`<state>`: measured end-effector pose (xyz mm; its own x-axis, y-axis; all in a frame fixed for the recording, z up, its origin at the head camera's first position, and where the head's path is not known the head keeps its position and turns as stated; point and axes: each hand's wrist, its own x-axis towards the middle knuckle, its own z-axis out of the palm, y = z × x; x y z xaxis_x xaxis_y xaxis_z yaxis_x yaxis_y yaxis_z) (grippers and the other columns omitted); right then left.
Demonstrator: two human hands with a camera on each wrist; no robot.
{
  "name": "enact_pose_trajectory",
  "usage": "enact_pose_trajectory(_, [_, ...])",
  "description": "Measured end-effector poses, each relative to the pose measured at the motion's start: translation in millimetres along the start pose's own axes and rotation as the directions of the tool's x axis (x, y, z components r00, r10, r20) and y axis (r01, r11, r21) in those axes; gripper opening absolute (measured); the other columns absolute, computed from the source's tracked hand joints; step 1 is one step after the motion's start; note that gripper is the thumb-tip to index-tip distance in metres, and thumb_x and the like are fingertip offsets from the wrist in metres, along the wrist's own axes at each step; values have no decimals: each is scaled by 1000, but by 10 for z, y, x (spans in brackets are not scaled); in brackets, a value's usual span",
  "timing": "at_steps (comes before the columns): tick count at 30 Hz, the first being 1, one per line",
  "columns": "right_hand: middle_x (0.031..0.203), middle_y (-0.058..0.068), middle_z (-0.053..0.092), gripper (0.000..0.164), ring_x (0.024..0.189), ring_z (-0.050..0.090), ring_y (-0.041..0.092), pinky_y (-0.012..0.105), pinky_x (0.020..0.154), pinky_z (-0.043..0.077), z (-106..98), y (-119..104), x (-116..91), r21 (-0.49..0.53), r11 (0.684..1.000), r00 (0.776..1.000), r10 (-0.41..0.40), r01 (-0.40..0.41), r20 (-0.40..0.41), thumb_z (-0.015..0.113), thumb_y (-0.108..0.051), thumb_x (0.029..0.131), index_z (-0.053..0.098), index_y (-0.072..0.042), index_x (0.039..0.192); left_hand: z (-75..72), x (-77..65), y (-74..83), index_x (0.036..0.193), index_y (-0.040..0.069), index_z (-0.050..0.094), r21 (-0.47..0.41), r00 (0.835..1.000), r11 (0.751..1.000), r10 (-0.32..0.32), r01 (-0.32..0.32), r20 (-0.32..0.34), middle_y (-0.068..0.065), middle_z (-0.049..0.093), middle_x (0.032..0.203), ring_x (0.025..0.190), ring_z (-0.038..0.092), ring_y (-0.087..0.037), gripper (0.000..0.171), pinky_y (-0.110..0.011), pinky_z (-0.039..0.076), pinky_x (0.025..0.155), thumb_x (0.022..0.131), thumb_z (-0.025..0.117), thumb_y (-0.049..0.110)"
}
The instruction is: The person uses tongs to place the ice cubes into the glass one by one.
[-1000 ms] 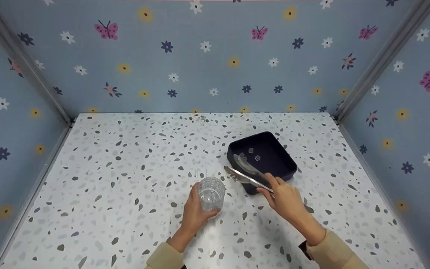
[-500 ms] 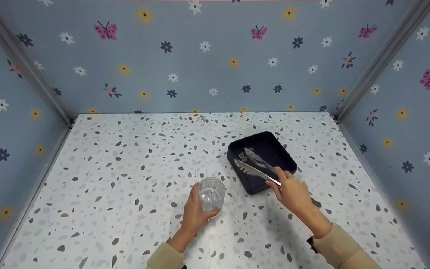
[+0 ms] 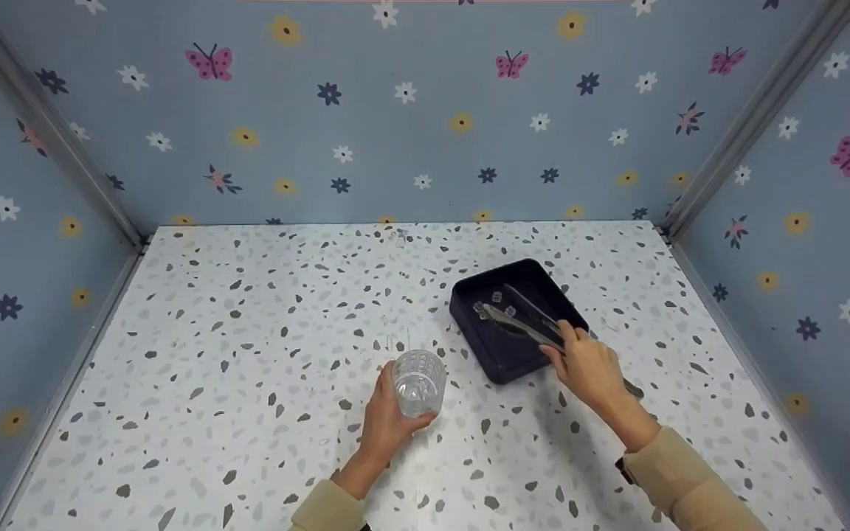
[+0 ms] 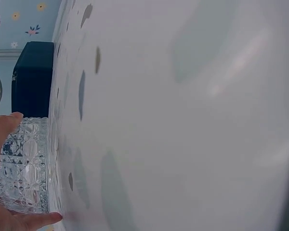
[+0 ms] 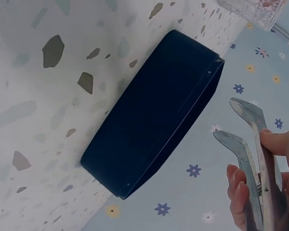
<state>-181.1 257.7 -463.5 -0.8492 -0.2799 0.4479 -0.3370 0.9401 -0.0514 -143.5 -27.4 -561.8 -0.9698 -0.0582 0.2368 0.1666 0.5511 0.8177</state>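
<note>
My left hand (image 3: 384,424) grips a clear cut-pattern glass (image 3: 419,380) standing upright on the table. Thumb and fingers wrap its sides, as the left wrist view of the glass (image 4: 26,166) also shows. Whether anything lies in it, I cannot tell. My right hand (image 3: 591,372) holds metal tongs (image 3: 521,324) over a dark square box (image 3: 473,343). The tongs' arms are spread, and in the right wrist view nothing sits between the tips of the tongs (image 5: 262,159). Several small clear cubes (image 3: 497,296), like ice cubes, lie in the box near the tips.
The speckled white table (image 3: 248,332) is bounded by a flowered blue back wall (image 3: 395,133) and side walls. A few clear marks or drops (image 3: 395,341) show on the table just behind the glass. The box's raised walls surround the cubes.
My right hand has drawn the tongs from the box's left edge rightward to over its inside, and their arms now point among the cubes. The left hand and glass have stayed put.
</note>
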Motion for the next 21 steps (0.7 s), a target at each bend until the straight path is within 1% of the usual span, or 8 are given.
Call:
enact_pose_trajectory(3, [78,23,57,46,47,51,35,42,37,42,30,38,20,-16,1000,1000,11,-11,11,61,-29,83,52,6,112,5,-3,-3,130,1,27,-5,1000,1000,-5,5,0,-21,45,120,102,50,-37,100,-44,44,84,53,84,27])
enact_pose_trajectory(10, [76,25,57,45,51,53,39,45,40,43,122,107,69,-7,999,999,37,-37,14,63,-27,81,53,8,108,8,2,-10,129,1,27,2,1000,1000,22,-22,-10,-21,45,118,101,51,-37,99,-44,45,82,52,84,26])
enact_pose_trajectory(14, [72,24,57,42,53,54,41,48,43,44,179,147,94,-2,998,998,58,-58,7,65,-25,80,54,7,105,5,1,-3,129,1,27,9,1000,1000,13,-13,-5,-21,45,119,101,51,-38,99,-44,45,83,52,84,26])
enact_pose_trajectory(18, [71,24,56,42,56,55,43,50,45,44,223,179,118,-8,997,997,78,-78,15,65,-26,80,54,7,103,1,-2,2,130,2,27,8,1000,1000,-7,7,2,-21,45,119,102,51,-38,99,-44,44,85,53,84,27])
enact_pose_trajectory(21, [71,25,57,42,58,55,44,50,47,45,250,194,139,-10,995,995,95,-94,26,64,-26,80,55,7,103,-1,-2,1,130,2,27,1,1000,1000,-8,8,0,-21,45,120,102,51,-38,100,-44,44,85,53,84,27])
